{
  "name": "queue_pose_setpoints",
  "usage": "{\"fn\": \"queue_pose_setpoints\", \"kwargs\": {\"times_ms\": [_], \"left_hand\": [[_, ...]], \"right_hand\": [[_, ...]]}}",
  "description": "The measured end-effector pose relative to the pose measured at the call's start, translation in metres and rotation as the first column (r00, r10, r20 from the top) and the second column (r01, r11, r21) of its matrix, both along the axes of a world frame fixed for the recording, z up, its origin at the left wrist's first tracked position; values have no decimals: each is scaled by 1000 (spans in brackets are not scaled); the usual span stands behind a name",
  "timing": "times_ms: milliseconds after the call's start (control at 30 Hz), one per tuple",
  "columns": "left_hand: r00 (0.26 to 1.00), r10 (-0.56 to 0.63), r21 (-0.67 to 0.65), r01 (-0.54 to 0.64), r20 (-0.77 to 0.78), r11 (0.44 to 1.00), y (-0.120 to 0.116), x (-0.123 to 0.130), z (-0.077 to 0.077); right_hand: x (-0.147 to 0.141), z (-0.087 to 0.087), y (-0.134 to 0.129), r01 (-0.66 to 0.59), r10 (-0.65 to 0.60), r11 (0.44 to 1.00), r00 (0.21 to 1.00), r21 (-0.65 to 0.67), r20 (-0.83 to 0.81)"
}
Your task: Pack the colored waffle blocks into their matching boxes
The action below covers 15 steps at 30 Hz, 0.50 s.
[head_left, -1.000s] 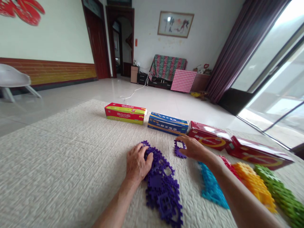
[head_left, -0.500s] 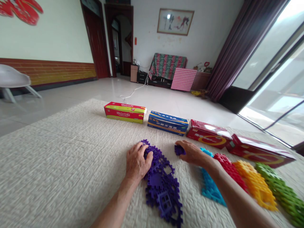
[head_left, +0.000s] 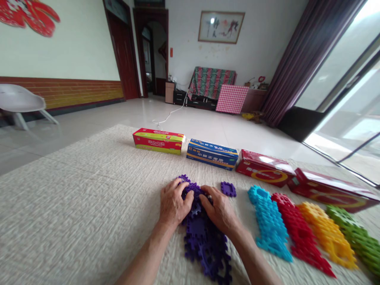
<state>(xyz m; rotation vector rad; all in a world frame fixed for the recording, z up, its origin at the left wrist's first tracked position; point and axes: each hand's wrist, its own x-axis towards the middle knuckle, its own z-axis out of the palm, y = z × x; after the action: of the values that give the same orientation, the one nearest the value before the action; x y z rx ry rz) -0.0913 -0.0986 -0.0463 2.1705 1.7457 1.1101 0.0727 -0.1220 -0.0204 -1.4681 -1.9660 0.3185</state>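
A heap of purple interlocking plastic building tiles (head_left: pixel 197 229) lies on the pale quilted cover, overlapping in a long strip. My left hand (head_left: pixel 175 202) presses on the upper left of this heap, its curled fingers and thumb gripping tiles there. From the right side, my right hand (head_left: pixel 219 208) bends its fingers and thumb onto the upper part of the heap, closed on a purple tile mostly hidden under the fingertips. Just beyond the right hand, one square purple tile (head_left: pixel 228 189) lies flat by itself.
To the right are rows of blue tiles (head_left: pixel 270 221), red tiles (head_left: pixel 299 229), yellow tiles (head_left: pixel 328 233) and green tiles (head_left: pixel 356 233). Behind stand a red-and-yellow box (head_left: pixel 158 141), a blue box (head_left: pixel 211 155), a dark red box (head_left: pixel 265 168) and another dark red box (head_left: pixel 334 188).
My right hand has let go of the square purple tile, leaving it flat on the cover, and has moved left onto the purple heap. My left hand stays on the heap.
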Motion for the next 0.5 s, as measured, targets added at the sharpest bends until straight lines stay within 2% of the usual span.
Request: {"fn": "queue_pose_setpoints", "kwargs": {"times_ms": [233,500], "left_hand": [[1000,-4,-5,4,-18,1000,0,0,2],[1000,-14,-10,14,-20,1000,1,0,1]], "right_hand": [[5,-9,0,-63,68,997,992,49,-102],[4,-19,5,15,7,994,981,110,-194]]}}
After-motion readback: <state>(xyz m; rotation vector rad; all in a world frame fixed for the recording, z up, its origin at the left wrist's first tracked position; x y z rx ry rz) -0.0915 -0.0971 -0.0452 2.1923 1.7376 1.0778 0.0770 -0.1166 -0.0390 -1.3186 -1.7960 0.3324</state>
